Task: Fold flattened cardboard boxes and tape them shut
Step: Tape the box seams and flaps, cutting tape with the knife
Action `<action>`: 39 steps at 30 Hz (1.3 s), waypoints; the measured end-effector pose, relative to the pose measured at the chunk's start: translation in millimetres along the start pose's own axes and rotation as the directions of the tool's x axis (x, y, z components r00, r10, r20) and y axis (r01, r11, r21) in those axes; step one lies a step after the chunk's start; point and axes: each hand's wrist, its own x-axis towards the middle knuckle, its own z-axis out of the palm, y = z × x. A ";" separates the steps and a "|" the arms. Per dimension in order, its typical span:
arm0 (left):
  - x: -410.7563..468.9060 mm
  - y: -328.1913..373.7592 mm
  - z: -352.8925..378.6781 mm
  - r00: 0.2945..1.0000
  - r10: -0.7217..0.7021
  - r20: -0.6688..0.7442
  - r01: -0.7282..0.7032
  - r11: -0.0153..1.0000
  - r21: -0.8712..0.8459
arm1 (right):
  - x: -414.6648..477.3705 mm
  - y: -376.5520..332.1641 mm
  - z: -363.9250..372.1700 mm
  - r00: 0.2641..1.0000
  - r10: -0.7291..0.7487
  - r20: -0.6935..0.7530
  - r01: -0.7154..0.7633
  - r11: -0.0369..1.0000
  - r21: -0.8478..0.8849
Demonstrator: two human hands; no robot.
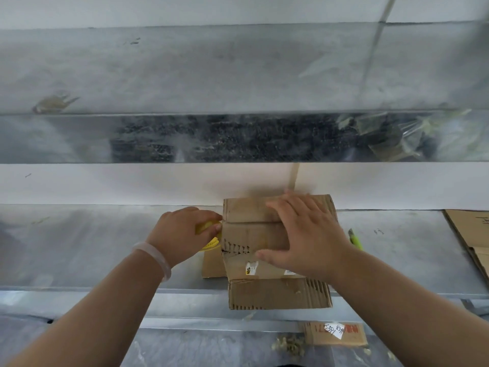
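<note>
A long metal bench (pixel 92 247) runs across the view, with a grey wall and a dark band behind it. On the bench, near its front edge and a little right of centre, stands the cardboard box (pixel 254 234). Its top flaps are folded down and meet along a seam, and its front flap hangs over the bench edge. At the far right of the bench lies a sheet of flattened cardboard (pixel 473 234), cut off by the frame. The right hand (pixel 309 239) lies flat on top of the box, fingers straight and spread apart, pressing the flaps down. The left hand (pixel 180 231) is just beside the box's left side, its fingers curled round a yellow tape roll (pixel 210 245) that touches the box at the seam. Below the bench, a smaller piece of cardboard with a white label (pixel 336 333) lies on the floor. Another cardboard piece (pixel 213 263) sticks out from under the box on its left. A green pen-like tool (pixel 356 239) lies on the bench just right of the right wrist. A pale bracelet (pixel 156 256) circles the left wrist.
</note>
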 end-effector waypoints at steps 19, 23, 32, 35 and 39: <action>-38.9 -15.1 -3.1 0.999 -0.021 -0.027 0.005 0.872 -0.489 | 28.4 -5.2 15.7 0.929 -0.272 0.251 0.302 0.949 -0.089; -36.0 -13.2 -2.7 0.999 0.004 -0.032 -0.018 0.909 -0.415 | 29.2 -4.7 16.8 0.926 -0.279 0.254 0.310 0.946 -0.093; -27.5 -12.3 5.9 0.991 -0.014 0.130 0.012 1.000 0.019 | 28.0 -4.5 17.0 0.924 -0.289 0.251 0.324 0.940 -0.110; -20.8 -3.9 11.8 0.987 -0.027 0.158 0.013 0.996 0.093 | 27.5 -5.2 15.8 0.920 -0.298 0.254 0.334 0.936 -0.112; -16.7 3.4 21.7 0.987 -0.019 0.158 0.006 0.997 0.078 | 27.9 -6.8 13.5 0.913 -0.311 0.265 0.347 0.933 -0.099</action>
